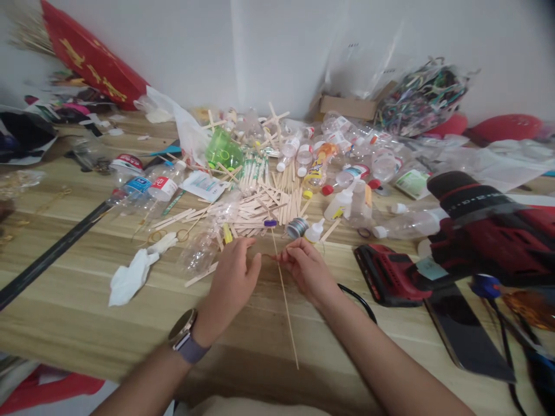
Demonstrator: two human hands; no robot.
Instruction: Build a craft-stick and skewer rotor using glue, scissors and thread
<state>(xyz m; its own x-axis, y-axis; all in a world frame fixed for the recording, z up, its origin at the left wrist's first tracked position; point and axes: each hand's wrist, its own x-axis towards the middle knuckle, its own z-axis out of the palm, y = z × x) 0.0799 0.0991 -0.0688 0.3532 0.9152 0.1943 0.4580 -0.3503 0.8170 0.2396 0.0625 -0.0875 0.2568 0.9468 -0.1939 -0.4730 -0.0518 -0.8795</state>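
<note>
A long thin wooden stick (285, 300) slants over the table between my hands, with a small purple piece (270, 223) at its far end. My right hand (306, 266) pinches a thin brownish strand (269, 256) beside the stick. My left hand (234, 277), with a watch on the wrist, is just left of the stick, thumb and fingers apart, with nothing visible between them. Beyond my right hand are a spool of wire (297, 227) and a small white glue bottle (314, 231).
Flat wooden sticks (255, 214) and plastic bottles (347, 173) are heaped behind my hands. To the right are a red and black power tool (472, 248) and a dark phone (468, 335). Crumpled white tissue (130, 280) and a black bar (52, 251) are at left.
</note>
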